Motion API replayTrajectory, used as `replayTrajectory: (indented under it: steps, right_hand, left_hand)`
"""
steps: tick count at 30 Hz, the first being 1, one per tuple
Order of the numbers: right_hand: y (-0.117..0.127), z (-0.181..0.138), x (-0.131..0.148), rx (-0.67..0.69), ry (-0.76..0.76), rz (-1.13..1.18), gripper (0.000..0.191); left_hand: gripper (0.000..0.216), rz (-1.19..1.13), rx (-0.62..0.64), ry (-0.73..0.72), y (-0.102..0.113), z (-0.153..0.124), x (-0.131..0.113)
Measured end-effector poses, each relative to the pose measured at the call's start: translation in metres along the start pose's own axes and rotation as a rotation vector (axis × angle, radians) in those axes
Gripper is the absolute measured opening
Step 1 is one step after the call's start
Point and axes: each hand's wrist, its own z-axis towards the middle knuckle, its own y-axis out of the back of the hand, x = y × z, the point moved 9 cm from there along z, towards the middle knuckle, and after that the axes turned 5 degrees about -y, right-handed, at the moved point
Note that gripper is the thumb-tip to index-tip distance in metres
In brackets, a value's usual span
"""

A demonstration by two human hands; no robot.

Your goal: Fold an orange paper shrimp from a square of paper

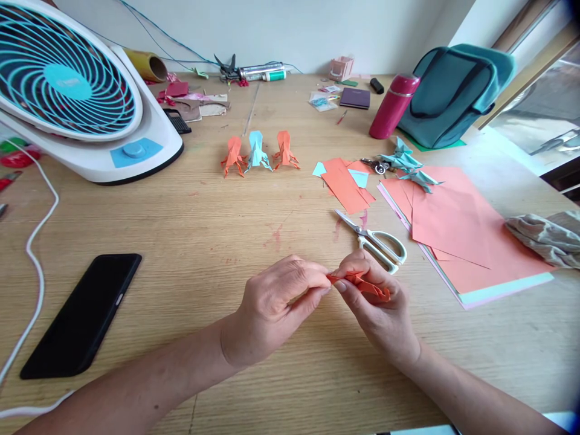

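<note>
A small folded piece of orange paper (369,286) is held between my two hands above the table. My left hand (283,299) pinches its left tip between thumb and fingers. My right hand (378,308) grips its body, thumb on top, with a folded end sticking out at the right. Part of the paper is hidden by the fingers. Just beyond my right hand lie scissors (385,241) with white handles, blades partly apart. Farther back stand three folded paper figures: an orange one (234,154), a light blue one (257,150) and another orange one (284,149).
Orange paper strips (344,184) lie behind the scissors. Stacked coloured sheets (457,223) and blue folded figures (403,158) are at the right, near a pink bottle (394,107) and teal bag (453,96). A fan (90,103) and black phone (84,314) occupy the left.
</note>
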Motion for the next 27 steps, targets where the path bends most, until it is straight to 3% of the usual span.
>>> replayTrajectory:
  steps: [4,12,18,27]
  right_hand:
    - [0.000,-0.001,0.000,-0.001,0.009,-0.015,0.005]
    - [-0.002,-0.002,-0.001,0.021,0.022,0.014,0.007]
    - [-0.003,-0.003,0.005,0.036,0.089,-0.028,0.012]
    - [-0.005,-0.002,0.015,0.055,0.176,-0.101,0.016]
  left_hand:
    - [0.016,-0.004,0.001,0.048,-0.002,0.000,0.003]
    - [0.010,-0.264,-0.022,0.403,-0.008,-0.005,0.024]
    - [0.011,-0.427,-0.047,0.576,-0.015,-0.009,0.038]
    - [0.020,-0.407,0.025,0.730,-0.013,-0.014,0.042]
